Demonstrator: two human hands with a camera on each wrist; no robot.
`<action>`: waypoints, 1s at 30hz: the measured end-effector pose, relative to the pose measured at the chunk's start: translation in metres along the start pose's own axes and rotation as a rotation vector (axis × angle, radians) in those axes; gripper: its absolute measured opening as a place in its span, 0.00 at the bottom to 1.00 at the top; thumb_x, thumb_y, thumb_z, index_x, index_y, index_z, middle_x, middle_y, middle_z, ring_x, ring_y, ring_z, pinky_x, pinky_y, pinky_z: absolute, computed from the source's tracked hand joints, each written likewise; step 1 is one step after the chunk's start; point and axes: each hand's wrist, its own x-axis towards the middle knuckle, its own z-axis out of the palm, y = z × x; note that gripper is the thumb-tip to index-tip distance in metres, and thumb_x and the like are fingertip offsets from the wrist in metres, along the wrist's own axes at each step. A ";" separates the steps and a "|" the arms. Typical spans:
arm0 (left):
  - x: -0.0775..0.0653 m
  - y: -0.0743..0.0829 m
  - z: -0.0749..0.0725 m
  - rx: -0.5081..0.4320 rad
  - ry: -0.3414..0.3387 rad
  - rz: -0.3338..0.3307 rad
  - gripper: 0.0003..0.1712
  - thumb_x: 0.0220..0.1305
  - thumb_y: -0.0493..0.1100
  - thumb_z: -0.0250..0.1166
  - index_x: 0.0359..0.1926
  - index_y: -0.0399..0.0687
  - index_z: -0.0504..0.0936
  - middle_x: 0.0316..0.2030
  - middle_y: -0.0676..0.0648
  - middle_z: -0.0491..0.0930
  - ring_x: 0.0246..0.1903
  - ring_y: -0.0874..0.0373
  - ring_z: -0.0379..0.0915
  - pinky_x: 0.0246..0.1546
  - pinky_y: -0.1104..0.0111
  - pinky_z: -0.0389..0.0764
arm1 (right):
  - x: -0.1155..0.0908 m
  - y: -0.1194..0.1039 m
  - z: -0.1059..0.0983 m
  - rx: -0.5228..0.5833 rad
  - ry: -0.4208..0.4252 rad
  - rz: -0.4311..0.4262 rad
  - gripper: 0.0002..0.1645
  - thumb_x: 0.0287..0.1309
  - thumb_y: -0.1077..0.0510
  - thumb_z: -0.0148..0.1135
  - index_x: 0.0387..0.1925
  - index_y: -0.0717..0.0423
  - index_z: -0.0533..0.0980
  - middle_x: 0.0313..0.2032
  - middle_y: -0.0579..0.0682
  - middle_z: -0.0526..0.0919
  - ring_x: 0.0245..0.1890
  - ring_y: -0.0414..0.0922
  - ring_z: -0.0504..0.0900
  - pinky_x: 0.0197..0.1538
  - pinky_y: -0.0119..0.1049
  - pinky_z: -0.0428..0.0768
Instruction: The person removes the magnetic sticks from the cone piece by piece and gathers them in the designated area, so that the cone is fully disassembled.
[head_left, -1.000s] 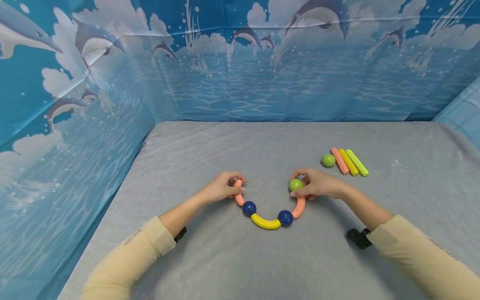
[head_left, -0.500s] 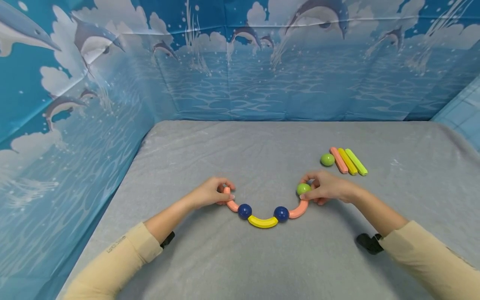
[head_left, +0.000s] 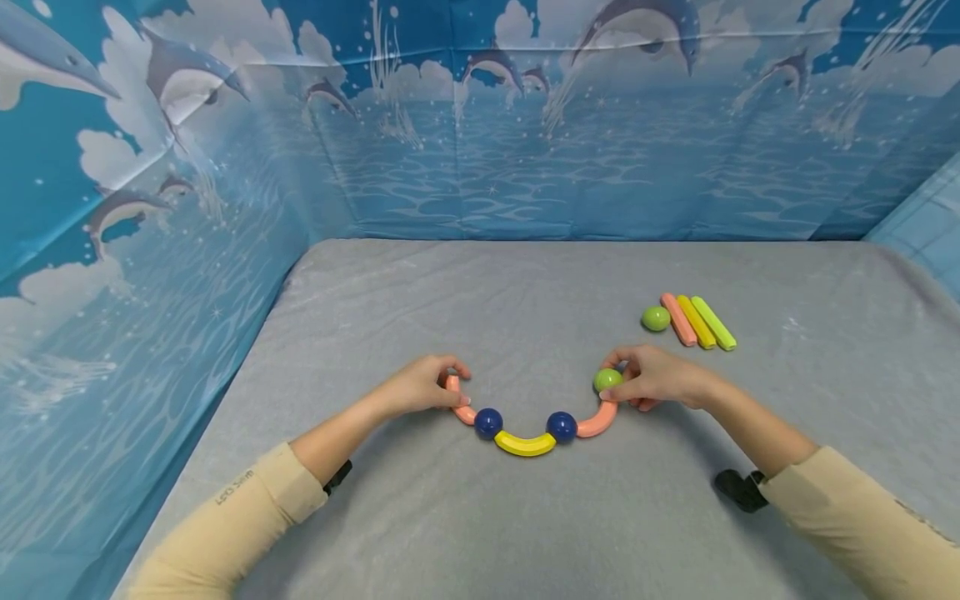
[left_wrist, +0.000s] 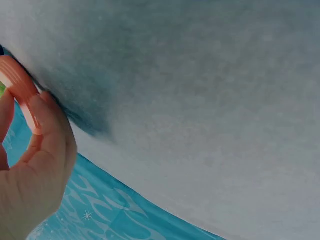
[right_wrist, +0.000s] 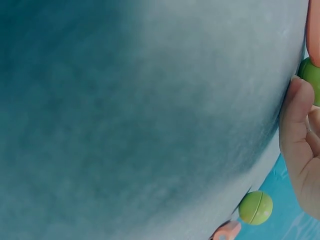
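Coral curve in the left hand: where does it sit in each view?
Head: coral curve below centre, slightly left, in left hand.
Left wrist: coral curve at left edge, just above middle.
Right wrist: absent; upper-right coral piece is another.
Shared landmark: grey cloth, all views.

Bright and even in the head view, outlines crisp, and there's the glint, right on top of 2 navy balls [head_left: 488, 423]! Soft shadows pool on the grey cloth [head_left: 480, 517] below both forearms [head_left: 337, 431], while creases in the sea-print backdrop [head_left: 510, 167] catch a pale sheen. Over to the 2 wrist views: dimmer, teal-tinged, the cloth soft and grainy, its edge bowing. Broad murk fills the right wrist view's left side, perhaps shadow, hard to say.
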 end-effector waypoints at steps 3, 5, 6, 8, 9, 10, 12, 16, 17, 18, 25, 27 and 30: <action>0.001 0.001 0.000 0.043 0.005 0.007 0.22 0.57 0.42 0.68 0.52 0.42 0.76 0.32 0.48 0.74 0.30 0.58 0.65 0.29 0.69 0.67 | 0.000 0.000 0.001 -0.014 0.009 -0.010 0.29 0.54 0.52 0.67 0.51 0.65 0.70 0.25 0.50 0.72 0.23 0.43 0.72 0.26 0.33 0.73; 0.002 0.001 -0.001 0.055 0.001 0.005 0.22 0.56 0.42 0.68 0.52 0.42 0.76 0.34 0.47 0.74 0.31 0.57 0.65 0.30 0.69 0.67 | 0.000 0.001 0.001 -0.021 0.011 -0.016 0.29 0.53 0.52 0.67 0.51 0.65 0.70 0.25 0.50 0.72 0.23 0.43 0.72 0.25 0.33 0.73; 0.002 0.002 -0.001 0.062 -0.002 0.003 0.22 0.56 0.42 0.68 0.52 0.42 0.76 0.35 0.47 0.74 0.31 0.57 0.65 0.30 0.69 0.68 | 0.000 0.001 0.001 -0.025 0.011 -0.018 0.29 0.53 0.52 0.67 0.51 0.65 0.70 0.25 0.50 0.72 0.23 0.43 0.72 0.26 0.33 0.73; 0.003 0.003 -0.002 0.075 -0.010 0.002 0.23 0.56 0.42 0.68 0.52 0.43 0.76 0.37 0.46 0.74 0.32 0.57 0.66 0.31 0.69 0.68 | -0.001 0.001 0.001 -0.032 0.009 -0.018 0.30 0.53 0.52 0.68 0.52 0.65 0.69 0.26 0.50 0.72 0.23 0.44 0.72 0.26 0.33 0.72; 0.004 0.004 -0.002 0.083 -0.012 0.001 0.23 0.56 0.43 0.69 0.52 0.43 0.76 0.38 0.46 0.74 0.33 0.56 0.66 0.31 0.69 0.68 | -0.001 0.001 0.001 -0.035 0.007 -0.018 0.31 0.53 0.52 0.68 0.52 0.65 0.69 0.26 0.50 0.72 0.23 0.44 0.72 0.26 0.33 0.72; 0.005 0.004 -0.002 0.088 -0.014 0.002 0.23 0.56 0.43 0.69 0.52 0.43 0.76 0.39 0.45 0.75 0.33 0.56 0.67 0.32 0.68 0.69 | -0.001 0.001 0.001 -0.037 0.007 -0.016 0.31 0.52 0.52 0.68 0.53 0.65 0.69 0.27 0.50 0.72 0.24 0.44 0.72 0.26 0.33 0.72; 0.007 0.006 -0.003 0.111 -0.012 0.002 0.23 0.56 0.43 0.69 0.52 0.44 0.76 0.41 0.44 0.75 0.37 0.55 0.68 0.35 0.67 0.70 | -0.002 0.001 0.000 -0.043 0.008 -0.015 0.33 0.52 0.51 0.68 0.54 0.65 0.69 0.27 0.50 0.72 0.24 0.44 0.72 0.27 0.33 0.72; 0.014 0.013 -0.005 0.180 0.012 0.008 0.23 0.55 0.43 0.69 0.53 0.45 0.76 0.46 0.42 0.76 0.43 0.53 0.71 0.42 0.63 0.73 | -0.004 0.001 -0.002 -0.038 0.010 -0.020 0.34 0.52 0.52 0.69 0.55 0.66 0.68 0.27 0.51 0.73 0.25 0.44 0.72 0.28 0.34 0.73; 0.015 0.015 -0.005 0.197 0.018 0.008 0.23 0.55 0.43 0.69 0.53 0.46 0.76 0.46 0.42 0.76 0.44 0.52 0.71 0.43 0.62 0.73 | -0.005 0.001 -0.002 -0.035 0.011 -0.024 0.34 0.51 0.52 0.69 0.55 0.66 0.68 0.27 0.51 0.73 0.25 0.44 0.72 0.28 0.34 0.73; 0.017 0.018 -0.004 0.208 0.022 0.010 0.23 0.55 0.43 0.69 0.53 0.46 0.77 0.46 0.42 0.76 0.45 0.52 0.71 0.44 0.61 0.73 | -0.005 0.001 -0.002 -0.029 0.011 -0.028 0.34 0.51 0.52 0.69 0.55 0.66 0.68 0.28 0.51 0.73 0.25 0.44 0.72 0.28 0.34 0.73; 0.027 0.044 0.008 0.269 -0.005 0.073 0.24 0.55 0.44 0.69 0.54 0.47 0.77 0.44 0.45 0.78 0.44 0.55 0.74 0.45 0.62 0.73 | -0.006 0.001 -0.003 0.001 0.007 -0.063 0.35 0.50 0.55 0.70 0.56 0.67 0.68 0.32 0.53 0.73 0.27 0.45 0.72 0.29 0.35 0.74; 0.031 0.052 0.014 0.270 -0.025 0.110 0.24 0.56 0.44 0.69 0.54 0.46 0.76 0.45 0.44 0.79 0.43 0.55 0.75 0.44 0.64 0.74 | -0.005 0.001 -0.003 -0.003 0.008 -0.066 0.35 0.50 0.56 0.70 0.56 0.67 0.68 0.33 0.54 0.74 0.27 0.45 0.73 0.30 0.36 0.74; 0.037 0.063 0.025 0.228 -0.084 0.153 0.24 0.57 0.44 0.68 0.55 0.46 0.76 0.45 0.44 0.78 0.42 0.56 0.75 0.42 0.67 0.74 | -0.004 0.000 -0.003 -0.006 0.009 -0.057 0.35 0.49 0.56 0.70 0.56 0.67 0.68 0.35 0.55 0.74 0.28 0.46 0.74 0.30 0.37 0.75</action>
